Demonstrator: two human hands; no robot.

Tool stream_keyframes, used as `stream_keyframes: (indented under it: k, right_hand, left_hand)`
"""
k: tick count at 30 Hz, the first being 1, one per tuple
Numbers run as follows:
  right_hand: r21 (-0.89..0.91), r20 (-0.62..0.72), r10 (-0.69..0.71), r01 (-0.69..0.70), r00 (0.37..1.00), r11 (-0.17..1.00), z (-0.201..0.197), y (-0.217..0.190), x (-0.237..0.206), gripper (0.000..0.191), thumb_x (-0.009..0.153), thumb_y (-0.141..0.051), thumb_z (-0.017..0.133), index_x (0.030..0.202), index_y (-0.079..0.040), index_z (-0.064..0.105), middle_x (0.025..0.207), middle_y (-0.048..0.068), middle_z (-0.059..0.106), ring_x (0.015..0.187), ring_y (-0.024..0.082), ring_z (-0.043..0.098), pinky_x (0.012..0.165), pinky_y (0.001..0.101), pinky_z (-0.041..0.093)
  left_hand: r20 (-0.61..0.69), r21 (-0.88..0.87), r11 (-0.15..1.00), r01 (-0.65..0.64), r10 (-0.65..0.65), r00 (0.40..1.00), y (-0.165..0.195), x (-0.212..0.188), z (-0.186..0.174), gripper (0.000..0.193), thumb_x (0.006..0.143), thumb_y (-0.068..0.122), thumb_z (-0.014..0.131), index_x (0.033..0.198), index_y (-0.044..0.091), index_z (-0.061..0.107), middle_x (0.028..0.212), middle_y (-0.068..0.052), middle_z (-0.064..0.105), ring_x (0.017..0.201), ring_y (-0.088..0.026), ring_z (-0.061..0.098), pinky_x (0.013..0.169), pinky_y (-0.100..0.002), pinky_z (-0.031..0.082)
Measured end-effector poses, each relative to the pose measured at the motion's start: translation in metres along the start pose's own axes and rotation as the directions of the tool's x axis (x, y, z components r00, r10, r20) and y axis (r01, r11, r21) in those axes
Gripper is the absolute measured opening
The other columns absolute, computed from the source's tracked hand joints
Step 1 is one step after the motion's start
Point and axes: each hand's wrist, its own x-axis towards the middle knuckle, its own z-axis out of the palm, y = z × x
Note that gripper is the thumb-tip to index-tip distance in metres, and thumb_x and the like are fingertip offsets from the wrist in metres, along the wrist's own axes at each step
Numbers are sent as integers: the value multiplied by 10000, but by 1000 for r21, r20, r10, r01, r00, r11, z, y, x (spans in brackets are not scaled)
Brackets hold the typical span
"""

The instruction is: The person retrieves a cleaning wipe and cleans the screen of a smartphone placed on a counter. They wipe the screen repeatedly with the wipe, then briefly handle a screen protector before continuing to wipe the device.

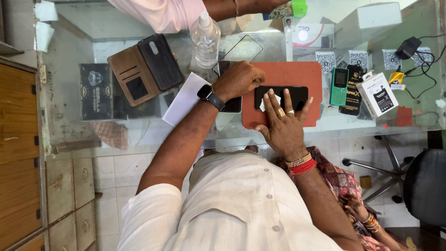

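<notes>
Two hands on one black smartphone (281,95) | head view: phone lies flat on red mat (297,74), glass counter (69,135) | left hand (239,80) curled shut, pinching phone's left end | right hand (282,122) fingers spread flat, pressing white wipe (269,102) on screen | tip: keep L steady, wipe w/ even pressure, one direction.

Spray bottle (205,39) and brown wallet case (145,69) crowd the counter's (69,135) far edge; bare glass lies along its left edge.
</notes>
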Motion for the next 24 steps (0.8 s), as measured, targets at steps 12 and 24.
stream_keyframes:
  k: [12,24]
  right_hand:
    - [-21,6,6,-6,1000,1000,2,0,-1,881,1015,-735,279,1588,-85,440,1648,74,438,1550,403,319,1143,796,-69]
    - [0,1,10,-10,1000,1000,2,1,-2,885,1014,-733,293,1596,-82,435,1648,73,433,1545,402,318,1148,791,-65]
  left_hand:
    - [19,7,999,37,-37,999,-2,-3,5,137,857,33,709,990,55,733,883,-137,760,862,-333,738,772,-463,570]
    - [1,66,998,-5,5,1000,-4,1,7,148,820,34,710,937,92,779,795,-122,750,795,-316,733,722,-470,575]
